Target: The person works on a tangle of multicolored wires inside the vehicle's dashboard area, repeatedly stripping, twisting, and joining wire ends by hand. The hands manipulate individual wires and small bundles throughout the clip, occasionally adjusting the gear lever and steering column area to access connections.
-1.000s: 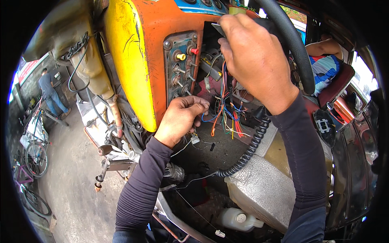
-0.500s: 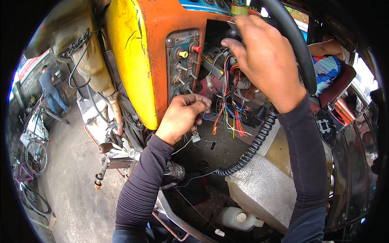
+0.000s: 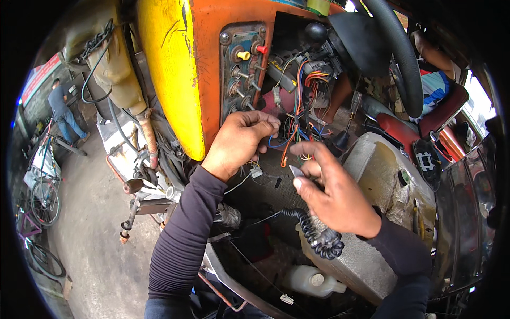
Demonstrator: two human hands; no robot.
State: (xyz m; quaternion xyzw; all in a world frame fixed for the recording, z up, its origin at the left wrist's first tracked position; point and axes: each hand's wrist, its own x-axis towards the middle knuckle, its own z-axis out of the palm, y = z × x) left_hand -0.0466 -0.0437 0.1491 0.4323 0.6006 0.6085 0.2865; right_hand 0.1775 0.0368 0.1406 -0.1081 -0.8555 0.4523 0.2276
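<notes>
The wire bundle point(image 3: 299, 93) hung exposed beside the orange panel point(image 3: 207, 58), many ends seemingly unfinished, while my left hand point(image 3: 239, 142) pinched a blue wire point(image 3: 272, 145) and my right hand point(image 3: 340, 199) gripped a blade point(image 3: 296, 171)

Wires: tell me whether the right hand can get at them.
Probably yes: the right hand is close to the wires, with nothing visible between, though it holds a pointed tool.

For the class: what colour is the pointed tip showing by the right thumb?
Grey; the pointed tip shows best in the head view.
</notes>
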